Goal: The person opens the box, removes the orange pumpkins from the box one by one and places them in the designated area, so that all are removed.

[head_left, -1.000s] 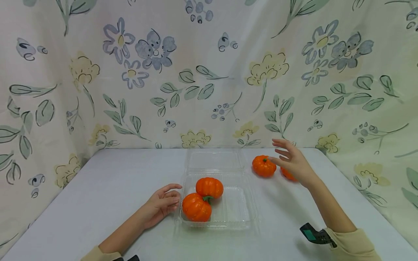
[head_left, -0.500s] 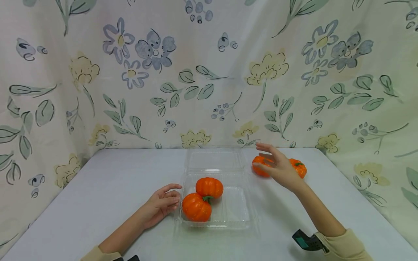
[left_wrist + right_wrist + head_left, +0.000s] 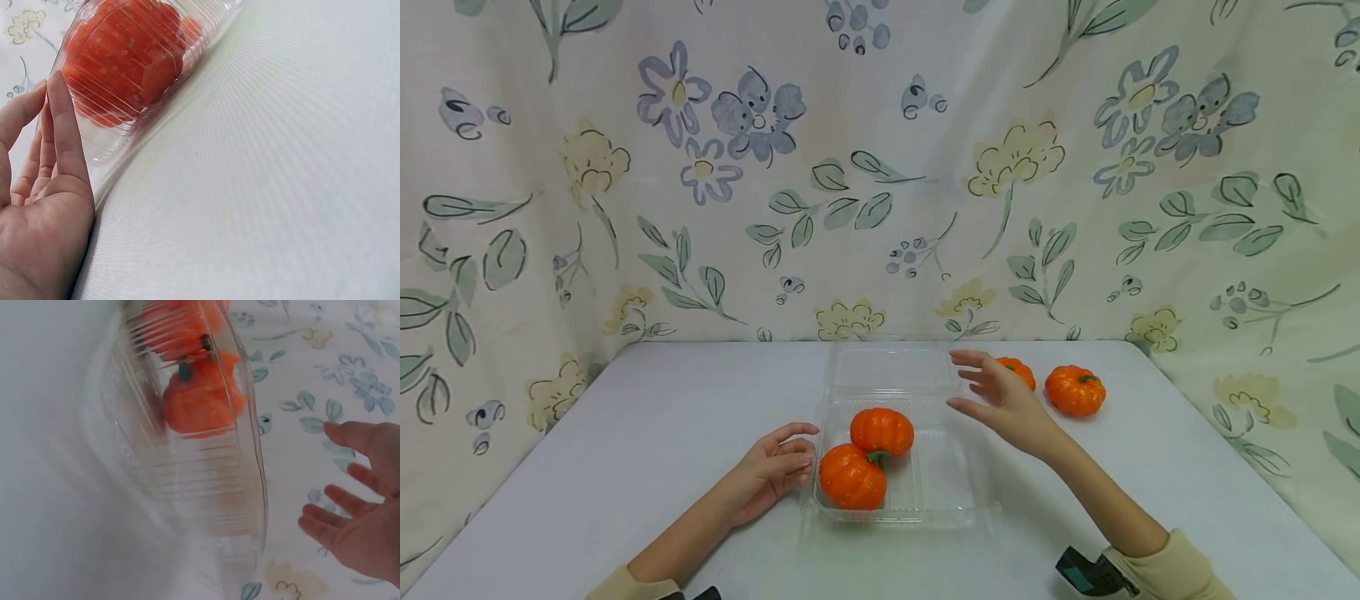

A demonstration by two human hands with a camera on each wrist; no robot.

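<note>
A clear plastic clamshell box (image 3: 943, 479) stands on the table with its lid (image 3: 891, 367) folded back. Inside its left half are two small orange pumpkins, a rear pumpkin (image 3: 882, 432) and a front pumpkin (image 3: 852, 477). My left hand (image 3: 767, 475) lies beside the box, its fingertips against the left rim; in the left wrist view the fingers (image 3: 65, 125) are fairly straight. My right hand (image 3: 1011, 408), fingers spread and holding nothing, hovers near the box's right rear corner. It partly hides a third pumpkin (image 3: 1018, 372) on the table behind it.
Another orange pumpkin (image 3: 1075, 391) sits on the white table (image 3: 700, 400), right of the partly hidden one. A floral curtain (image 3: 880, 208) hangs behind the table's back edge.
My right hand has moved left and slightly down, away from the right-hand pumpkins toward the box, uncovering the rightmost pumpkin. The left hand and the box have stayed still.
</note>
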